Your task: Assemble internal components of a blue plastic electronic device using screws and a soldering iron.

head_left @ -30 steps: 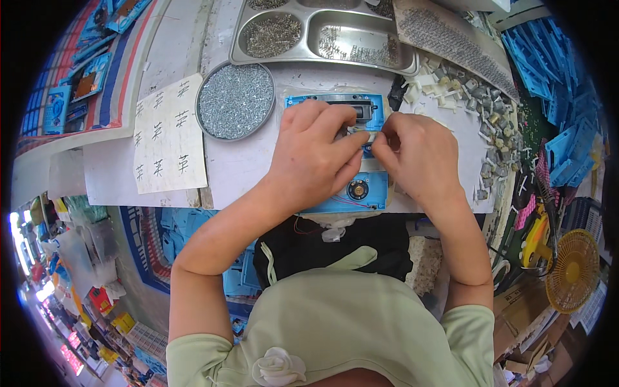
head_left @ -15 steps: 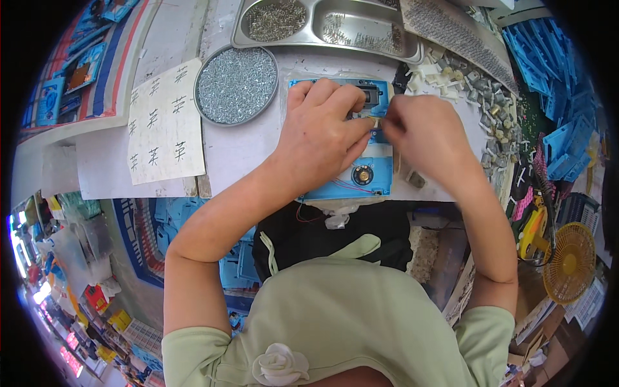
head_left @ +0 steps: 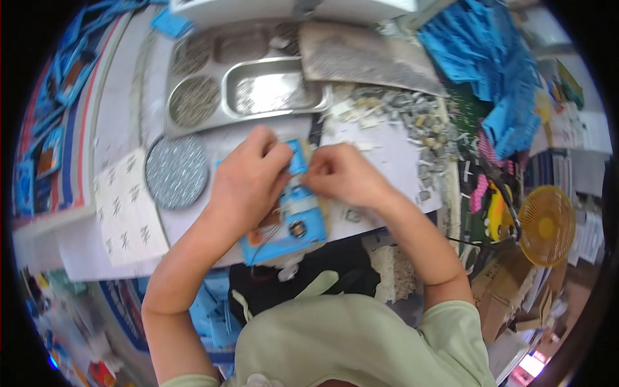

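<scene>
A blue plastic casing (head_left: pixel 312 224) lies on the white worktop in front of me. Near its lower end it carries a round black part (head_left: pixel 297 228) with a copper-coloured middle, and thin reddish wires run beside it. My left hand (head_left: pixel 248 177) is curled over the casing's left side, gripping it and covering much of it. At the right edge, my right hand (head_left: pixel 345 174) has thumb and fingers pinched together close to the left fingertips. Whatever sits in that pinch is too small and blurred to make out.
A round dish of small silvery screws (head_left: pixel 176 171) stands left, beside a handwritten sheet (head_left: pixel 129 209). Behind is a metal compartment tray (head_left: pixel 219 119) with small metal parts. Loose small parts (head_left: pixel 412 122) cover the right side. Blue casings (head_left: pixel 480 51) are heaped far right.
The whole view has shifted and turned, so the worktop sits lower and farther left. Both hands stay at the blue casing, and its lower left part with wires shows more now.
</scene>
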A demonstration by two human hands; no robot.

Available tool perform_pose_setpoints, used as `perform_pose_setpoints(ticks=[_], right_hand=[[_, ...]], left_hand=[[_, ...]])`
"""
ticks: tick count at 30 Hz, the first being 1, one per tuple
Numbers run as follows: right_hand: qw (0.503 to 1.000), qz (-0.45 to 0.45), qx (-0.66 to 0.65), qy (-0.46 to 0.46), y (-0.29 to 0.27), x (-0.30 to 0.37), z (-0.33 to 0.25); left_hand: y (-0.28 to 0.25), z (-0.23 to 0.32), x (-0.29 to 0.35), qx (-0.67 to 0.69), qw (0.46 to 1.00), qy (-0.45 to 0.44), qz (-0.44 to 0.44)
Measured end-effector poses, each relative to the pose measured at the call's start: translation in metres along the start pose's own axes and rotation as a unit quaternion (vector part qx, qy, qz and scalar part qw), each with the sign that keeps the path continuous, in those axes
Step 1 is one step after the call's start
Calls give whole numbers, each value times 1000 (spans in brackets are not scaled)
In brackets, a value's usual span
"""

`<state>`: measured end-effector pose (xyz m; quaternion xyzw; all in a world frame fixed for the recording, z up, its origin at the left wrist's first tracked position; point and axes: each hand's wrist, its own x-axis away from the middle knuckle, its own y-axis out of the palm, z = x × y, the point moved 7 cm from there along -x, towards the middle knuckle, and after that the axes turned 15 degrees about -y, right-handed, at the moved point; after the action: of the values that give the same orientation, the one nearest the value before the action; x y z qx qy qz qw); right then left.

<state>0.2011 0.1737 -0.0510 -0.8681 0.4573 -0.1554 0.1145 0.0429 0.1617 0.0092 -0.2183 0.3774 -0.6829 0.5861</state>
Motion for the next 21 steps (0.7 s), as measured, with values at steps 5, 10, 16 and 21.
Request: perform_pose_setpoints(ticks=[5, 10, 16, 21], right_hand=[[997, -12, 71, -35, -38, -5, -33], [794, 460, 374, -136, -312, 5, -34], [660, 395, 625, 133, -458, -14, 2], [691, 355, 625, 78, -483, -7, 0]], left_hand=[[2, 1, -9, -70, 995, -25, -71], [3, 11, -13, -69, 994, -25, -80], [3, 7, -10, -62, 995, -25, -77], [-1, 5, -8, -71, 993, -52, -78]])
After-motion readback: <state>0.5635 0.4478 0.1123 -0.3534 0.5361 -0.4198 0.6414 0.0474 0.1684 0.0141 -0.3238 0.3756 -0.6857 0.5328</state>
